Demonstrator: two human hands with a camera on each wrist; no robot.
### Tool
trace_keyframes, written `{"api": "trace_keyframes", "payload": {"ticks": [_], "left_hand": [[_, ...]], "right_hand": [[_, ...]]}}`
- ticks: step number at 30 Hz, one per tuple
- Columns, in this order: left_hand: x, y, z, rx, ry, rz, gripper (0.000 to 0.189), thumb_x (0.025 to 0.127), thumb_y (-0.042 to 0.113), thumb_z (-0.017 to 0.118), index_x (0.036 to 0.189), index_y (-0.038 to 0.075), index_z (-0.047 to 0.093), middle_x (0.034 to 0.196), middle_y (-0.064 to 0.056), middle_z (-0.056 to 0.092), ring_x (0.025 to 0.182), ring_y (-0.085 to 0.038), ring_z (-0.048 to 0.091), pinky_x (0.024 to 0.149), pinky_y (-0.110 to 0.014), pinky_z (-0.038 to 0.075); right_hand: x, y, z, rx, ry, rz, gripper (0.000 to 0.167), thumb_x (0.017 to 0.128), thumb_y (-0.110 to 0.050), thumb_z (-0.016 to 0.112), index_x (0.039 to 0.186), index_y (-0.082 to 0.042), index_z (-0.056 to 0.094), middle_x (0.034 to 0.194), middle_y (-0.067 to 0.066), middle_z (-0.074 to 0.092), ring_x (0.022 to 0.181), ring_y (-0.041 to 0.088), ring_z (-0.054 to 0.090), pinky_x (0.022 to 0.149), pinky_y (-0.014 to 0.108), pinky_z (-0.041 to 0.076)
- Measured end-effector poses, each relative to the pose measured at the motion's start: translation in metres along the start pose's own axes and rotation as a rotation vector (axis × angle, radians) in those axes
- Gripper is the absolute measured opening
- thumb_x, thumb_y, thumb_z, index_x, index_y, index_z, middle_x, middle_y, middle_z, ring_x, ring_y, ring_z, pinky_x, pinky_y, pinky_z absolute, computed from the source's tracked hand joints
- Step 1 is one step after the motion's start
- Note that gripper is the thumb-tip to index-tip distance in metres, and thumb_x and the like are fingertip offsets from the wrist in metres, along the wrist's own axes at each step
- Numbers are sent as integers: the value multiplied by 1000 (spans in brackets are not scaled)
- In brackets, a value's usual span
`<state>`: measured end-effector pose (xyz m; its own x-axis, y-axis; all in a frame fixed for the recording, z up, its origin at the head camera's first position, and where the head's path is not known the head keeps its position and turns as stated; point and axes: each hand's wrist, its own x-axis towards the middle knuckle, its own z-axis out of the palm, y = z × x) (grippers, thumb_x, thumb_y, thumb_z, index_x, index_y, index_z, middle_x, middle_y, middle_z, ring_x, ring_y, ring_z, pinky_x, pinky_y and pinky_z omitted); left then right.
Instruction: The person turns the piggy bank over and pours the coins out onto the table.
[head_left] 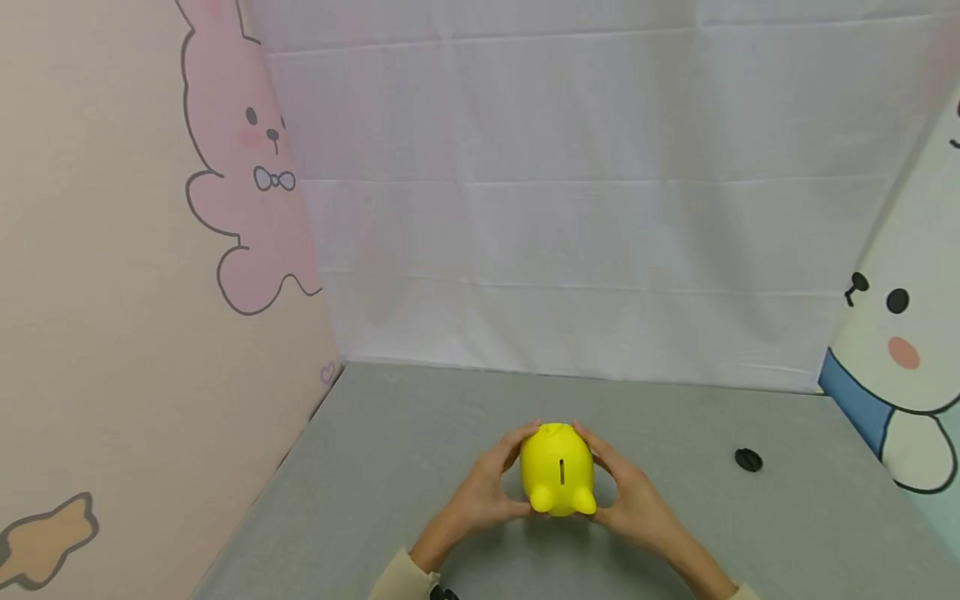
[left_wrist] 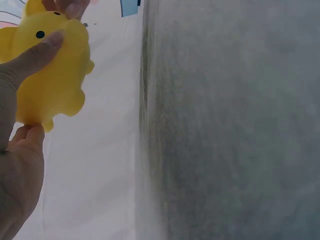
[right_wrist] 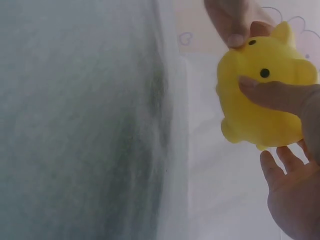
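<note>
A yellow piggy bank is held between both hands, its dark coin slot and two ears facing me in the head view. My left hand grips its left side, thumb near the ear and fingers at the far end. On the opposite side my right hand grips it the same way. Both wrist views show the bank off the table, with black eyes and stubby feet; each thumb presses close to the face. To the right of the hands lies a small round black piece, like a plug.
The grey tabletop spreads under the hands. Behind it hangs a creased white cloth. A wall with a pink rabbit drawing stands at the left, and a patterned panel at the right.
</note>
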<state>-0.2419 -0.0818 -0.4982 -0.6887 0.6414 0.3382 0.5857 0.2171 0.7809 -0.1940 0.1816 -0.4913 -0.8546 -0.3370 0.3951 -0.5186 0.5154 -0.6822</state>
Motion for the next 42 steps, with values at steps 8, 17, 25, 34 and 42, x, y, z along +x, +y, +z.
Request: {"api": "trace_keyframes", "payload": {"ticks": [8, 17, 25, 34, 42], "left_hand": [[1, 0, 1, 73, 33, 62, 114, 77, 4, 93, 166, 25, 24, 172, -9, 34, 157, -30, 39, 124, -39, 41], [2, 3, -6, -107, -38, -109, 103, 80, 26, 94, 163, 30, 34, 168, -1, 43, 151, -23, 49, 122, -35, 46], [3, 0, -1, -191, -20, -316, 65, 96, 47, 76, 151, 18, 58, 145, -5, 67, 120, -15, 71, 98, -25, 60], [14, 9, 5, -247, 21, -490, 61, 100, 63, 60, 128, 11, 75, 112, -2, 79, 88, -12, 72, 80, -35, 66], [8, 7, -5, -264, -27, -464, 66, 93, 54, 76, 146, 16, 63, 136, -6, 72, 115, -17, 71, 97, -38, 63]], "right_hand": [[-2, 0, 2, -119, 78, -68, 122, 63, -6, 101, 165, -17, 34, 163, 11, 49, 146, 12, 52, 106, 44, 59], [-6, 7, -1, 125, -2, 64, 105, 77, -30, 96, 164, -20, 38, 162, 9, 50, 137, -6, 47, 100, 38, 62], [-3, 1, -1, 234, -44, 361, 63, 95, -34, 79, 148, -7, 57, 139, 11, 68, 117, 18, 66, 92, 28, 62], [6, -5, -1, 338, -68, 553, 52, 105, -41, 62, 135, 1, 66, 124, 12, 75, 96, 16, 69, 80, 32, 63], [3, -2, -6, 317, -112, 413, 60, 99, -33, 73, 145, 1, 58, 137, 19, 69, 108, 21, 70, 86, 28, 63]]}}
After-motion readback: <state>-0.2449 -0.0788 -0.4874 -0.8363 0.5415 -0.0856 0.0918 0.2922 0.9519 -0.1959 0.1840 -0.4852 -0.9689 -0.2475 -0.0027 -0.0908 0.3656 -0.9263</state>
